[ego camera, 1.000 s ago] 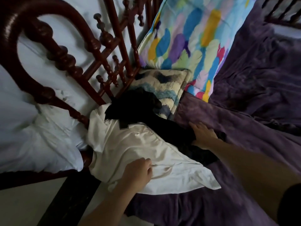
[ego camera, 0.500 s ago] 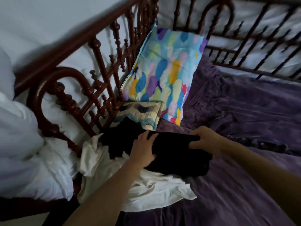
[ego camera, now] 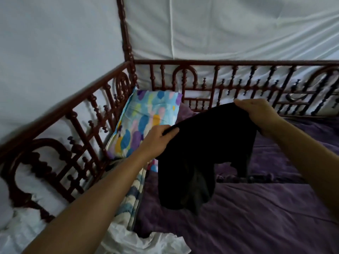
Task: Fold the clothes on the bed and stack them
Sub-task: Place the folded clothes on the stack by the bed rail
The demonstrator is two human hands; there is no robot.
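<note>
A black garment [ego camera: 198, 154] hangs in the air above the bed [ego camera: 238, 220], held up by its top edge. My left hand [ego camera: 157, 142] grips its left corner, fingers curled over the cloth. My right hand [ego camera: 256, 114] grips the right corner, higher and farther back. The lower part of the garment dangles just above the purple blanket. A white shirt [ego camera: 139, 242] lies crumpled at the bed's near left edge, partly hidden under my left arm.
A multicoloured pillow [ego camera: 146, 121] leans in the far left corner, with a blue and cream patterned cushion [ego camera: 134, 195] in front of it. Dark red wooden railings [ego camera: 229, 83] enclose the bed at the left and back. White netting hangs behind them.
Both hands have lifted the black garment off the white shirt and raised it above the bed. The view has tilted up toward the back railing.
</note>
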